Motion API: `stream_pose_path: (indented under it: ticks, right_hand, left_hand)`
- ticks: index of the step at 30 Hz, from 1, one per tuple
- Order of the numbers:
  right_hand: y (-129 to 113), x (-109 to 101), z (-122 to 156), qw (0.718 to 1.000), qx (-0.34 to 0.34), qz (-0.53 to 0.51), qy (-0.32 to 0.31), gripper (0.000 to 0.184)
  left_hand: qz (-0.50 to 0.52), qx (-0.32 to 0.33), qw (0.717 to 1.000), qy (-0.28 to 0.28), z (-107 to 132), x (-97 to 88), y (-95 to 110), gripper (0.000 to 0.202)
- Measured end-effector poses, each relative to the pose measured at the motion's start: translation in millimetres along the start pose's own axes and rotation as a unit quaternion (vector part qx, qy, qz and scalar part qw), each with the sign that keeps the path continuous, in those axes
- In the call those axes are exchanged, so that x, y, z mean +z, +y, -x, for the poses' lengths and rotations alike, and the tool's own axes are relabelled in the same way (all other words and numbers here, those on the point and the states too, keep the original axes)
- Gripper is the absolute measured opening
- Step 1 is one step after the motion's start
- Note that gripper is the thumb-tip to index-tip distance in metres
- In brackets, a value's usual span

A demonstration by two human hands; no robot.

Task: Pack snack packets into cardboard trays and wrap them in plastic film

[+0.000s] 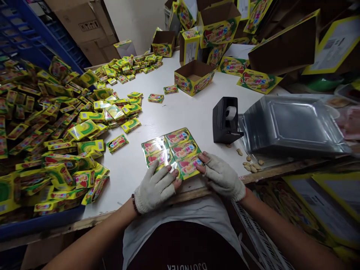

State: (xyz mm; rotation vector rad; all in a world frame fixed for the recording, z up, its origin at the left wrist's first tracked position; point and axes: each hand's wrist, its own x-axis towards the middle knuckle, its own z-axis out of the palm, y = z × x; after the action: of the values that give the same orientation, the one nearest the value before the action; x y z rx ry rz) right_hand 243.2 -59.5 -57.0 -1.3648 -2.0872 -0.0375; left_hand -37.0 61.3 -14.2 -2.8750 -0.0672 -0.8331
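Note:
On the white table before me lies a flat block of small green-and-yellow printed boxes (180, 150), set side by side in two columns, with a strong shine across the top. Both my hands wear white fingerless gloves. My left hand (157, 185) holds the block at its near left edge, fingertips resting on the boxes. At the right edge, the bent fingers of my right hand (221, 174) grip the block's side. A single loose box (117, 143) lies left of the block. The undersides of the block and of my fingers are hidden.
A large heap of similar boxes (56, 112) fills the left side. A black tape dispenser (225, 120) stands right of the block, beside a grey plastic-wrapped stack (295, 123) and several peanut-like bits (253, 167). Open display cartons (194, 77) stand at the back.

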Motion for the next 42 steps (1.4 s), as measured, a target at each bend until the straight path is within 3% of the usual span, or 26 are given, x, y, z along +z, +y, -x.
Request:
stream_pose_path:
  ticks: [3,7,9,11,13,15,19,23,28,32,36,38,42]
  right_hand:
    - [16.5,-2.9,-16.6,0.999,0.045,-0.022,0.004,0.055]
    - [21.3,-30.3,-29.8,0.986,0.156,-0.045,0.025,0.031]
    - [24.6,-49.3,-30.1,0.952,0.289,0.015,0.098,0.028]
    - [33.7,-64.5,-28.8,0.892,0.407,0.092,0.175,0.034]
    - [48.1,-71.9,-28.7,0.851,0.47,0.122,0.202,0.038]
    - [63.7,-71.5,-31.5,0.84,0.499,0.106,0.186,0.039]
    - [80.0,-64.9,-42.2,0.828,0.531,0.053,0.176,0.033]
    - [62.1,-63.3,-40.3,0.814,0.538,0.019,0.22,0.026]
    - [31.8,-43.9,-14.0,0.794,0.552,-0.046,0.251,0.036]
    - [42.7,-16.4,-2.7,0.765,0.579,-0.146,0.241,0.046]
    - [47.3,-9.8,-5.1,0.753,0.587,-0.214,0.206,0.054]
    - [31.3,-13.2,-8.9,0.759,0.579,-0.243,0.17,0.055]
    - [-25.2,-13.4,-25.7,0.779,0.522,-0.339,0.076,0.053]
  left_hand:
    - [0.007,-0.024,0.999,0.04,-16.4,22.4,-10.0,0.024]
    - [0.084,-0.037,0.993,0.068,-26.1,32.3,-18.3,0.023]
    - [0.095,-0.047,0.991,0.081,-27.4,31.1,-18.3,0.02]
    - [0.087,-0.055,0.99,0.098,-28.7,29.6,-16.8,0.02]
    - [0.081,-0.06,0.989,0.11,-30.2,29.0,-15.3,0.02]
    - [0.081,-0.063,0.988,0.117,-31.1,29.3,-14.6,0.018]
    - [0.081,-0.057,0.989,0.109,-30.1,30.2,-15.0,0.02]
    - [0.084,-0.061,0.989,0.108,-29.1,31.3,-14.5,0.021]
    - [0.08,-0.052,0.989,0.109,-30.5,31.0,-15.6,0.021]
    - [0.077,-0.044,0.992,0.089,-29.7,26.7,-18.5,0.019]
    - [0.093,-0.07,0.988,0.101,-26.6,25.3,-18.1,0.017]
    - [0.109,-0.081,0.985,0.106,-25.0,26.7,-17.1,0.017]
    - [0.129,-0.093,0.983,0.096,-23.2,29.2,-16.0,0.02]
